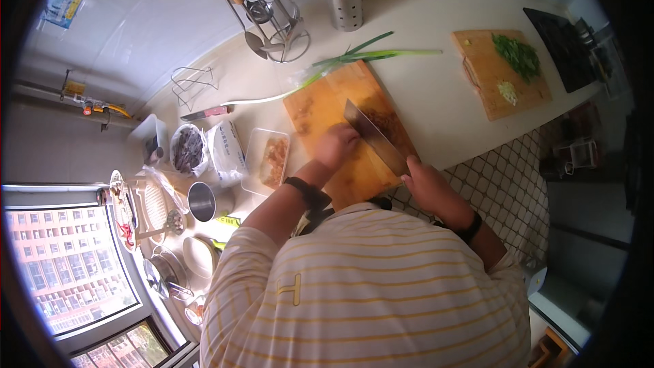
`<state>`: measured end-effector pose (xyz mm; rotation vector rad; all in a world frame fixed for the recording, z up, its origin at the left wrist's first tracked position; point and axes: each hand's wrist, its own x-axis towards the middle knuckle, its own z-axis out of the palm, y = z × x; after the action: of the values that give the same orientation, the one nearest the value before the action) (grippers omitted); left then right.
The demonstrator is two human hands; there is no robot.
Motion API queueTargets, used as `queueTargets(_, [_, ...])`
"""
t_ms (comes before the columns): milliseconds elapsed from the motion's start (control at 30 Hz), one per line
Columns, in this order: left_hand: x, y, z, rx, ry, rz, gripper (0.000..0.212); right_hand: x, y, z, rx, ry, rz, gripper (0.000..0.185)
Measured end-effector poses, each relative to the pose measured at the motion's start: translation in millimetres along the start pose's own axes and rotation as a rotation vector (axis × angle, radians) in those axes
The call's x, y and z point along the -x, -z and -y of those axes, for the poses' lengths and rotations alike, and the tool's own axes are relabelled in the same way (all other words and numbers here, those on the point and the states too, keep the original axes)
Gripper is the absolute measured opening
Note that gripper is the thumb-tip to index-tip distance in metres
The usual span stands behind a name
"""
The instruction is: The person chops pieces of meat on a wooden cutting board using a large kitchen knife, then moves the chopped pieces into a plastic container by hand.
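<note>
My right hand [426,186] grips the handle of a Chinese cleaver [380,140], whose broad blade slants across a wooden cutting board [329,94]. Close against the blade's left side, my left hand [337,145] rests low over the board with its fingers curled. Whatever may be under those fingers is hidden. Brown chopped food, perhaps minced meat [378,115], lies beyond the blade, partly covered by it. Left of the board stands a clear plastic container [253,163] with pinkish pieces of raw meat [276,158] in it.
Scallion stalks [368,55] lie behind the board, near a rack of utensils [276,46] and a perforated metal holder [347,7]. A paring knife [207,113] lies to the left. On the right, a second board [475,61] bears chopped greens [517,56]. A steel cup [202,202] stands nearby.
</note>
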<state>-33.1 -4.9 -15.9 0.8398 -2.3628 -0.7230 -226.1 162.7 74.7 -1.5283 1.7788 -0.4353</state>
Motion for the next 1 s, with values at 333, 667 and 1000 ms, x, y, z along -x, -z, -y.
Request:
queueTargets(333, [-5.7,11.7,-9.0,-0.073,0.320,0.132,0.012,22.4,14.7,-4.2,-0.074,-0.046,-0.024,0.022])
queueTargets(667, [-8.8,20.9,12.1,0.167,0.420,-0.119,0.016,14.7,9.6,-3.6,-0.087,0.068,-0.006,0.022])
queueTargets(1000, [-32.5,101.6,76.3,-0.303,0.597,0.092,0.020,15.0,11.4,-6.4,-0.054,-0.056,-0.014,0.022])
